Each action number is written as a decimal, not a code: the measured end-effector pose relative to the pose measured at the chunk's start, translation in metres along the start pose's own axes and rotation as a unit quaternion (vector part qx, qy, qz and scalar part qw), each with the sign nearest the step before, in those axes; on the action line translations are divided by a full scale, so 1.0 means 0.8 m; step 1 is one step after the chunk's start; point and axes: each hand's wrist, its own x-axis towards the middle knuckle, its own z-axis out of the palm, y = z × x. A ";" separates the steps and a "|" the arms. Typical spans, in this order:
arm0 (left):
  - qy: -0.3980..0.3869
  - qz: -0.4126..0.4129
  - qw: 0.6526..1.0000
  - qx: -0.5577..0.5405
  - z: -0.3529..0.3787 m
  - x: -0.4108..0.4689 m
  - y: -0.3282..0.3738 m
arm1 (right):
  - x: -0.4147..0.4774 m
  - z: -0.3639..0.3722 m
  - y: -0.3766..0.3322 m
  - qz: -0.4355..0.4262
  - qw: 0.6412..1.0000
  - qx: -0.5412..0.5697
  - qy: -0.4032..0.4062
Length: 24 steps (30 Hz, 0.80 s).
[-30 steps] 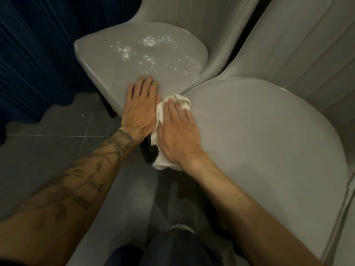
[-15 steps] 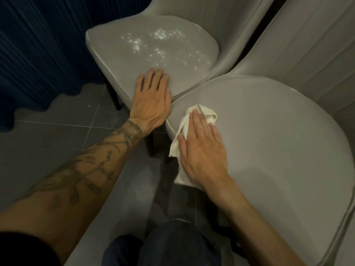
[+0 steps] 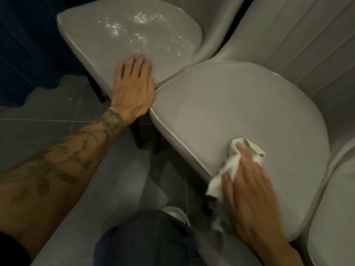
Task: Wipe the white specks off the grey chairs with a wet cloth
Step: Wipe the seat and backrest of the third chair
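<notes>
Blue curtain [image 3: 28, 45], seemingly pleated; grey tiled floor [image 3: 38, 135]

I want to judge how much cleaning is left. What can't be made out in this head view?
1. Middle chair seat beneath the cloth and right hand: covered by them.
2. Left chair seat beneath the left hand: covered by it.
3. White specks: blurred and glary, so they cannot be counted.
4. Third chair, lower right: cut off by the frame edge.
5. Whether the cloth is wet: motion blur hides it.
</notes>
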 end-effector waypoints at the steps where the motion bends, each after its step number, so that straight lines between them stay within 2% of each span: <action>1: 0.005 0.003 1.000 -0.002 0.001 0.001 0.001 | -0.019 -0.009 0.014 0.037 0.999 0.016 -0.008; 3: 0.014 0.001 1.000 -0.009 0.002 0.000 0.000 | -0.042 -0.017 0.024 0.088 0.995 0.032 -0.016; 6: 0.019 0.005 1.000 -0.012 0.002 0.000 -0.001 | -0.026 0.002 -0.010 0.042 0.998 -0.037 0.010; 9: 0.020 0.009 1.000 -0.015 0.000 0.001 0.000 | 0.066 0.030 -0.079 0.029 0.999 -0.022 0.019; 12: 0.024 0.014 1.000 -0.013 0.000 0.000 -0.003 | 0.140 0.042 -0.121 0.030 1.000 0.008 -0.004; 14: 0.030 0.014 0.999 -0.015 0.003 0.001 -0.002 | 0.130 0.040 -0.100 0.017 1.000 0.002 -0.004; 17: 0.036 0.020 0.999 -0.016 0.007 0.001 -0.004 | 0.053 0.019 -0.033 0.009 1.000 0.021 0.005; 20: 0.047 0.026 0.998 -0.024 0.007 0.003 -0.002 | -0.018 -0.016 0.048 0.103 0.991 0.081 -0.030; 24: 0.048 0.024 0.998 -0.044 0.010 0.012 0.001 | -0.045 -0.051 0.117 0.195 0.973 0.120 0.035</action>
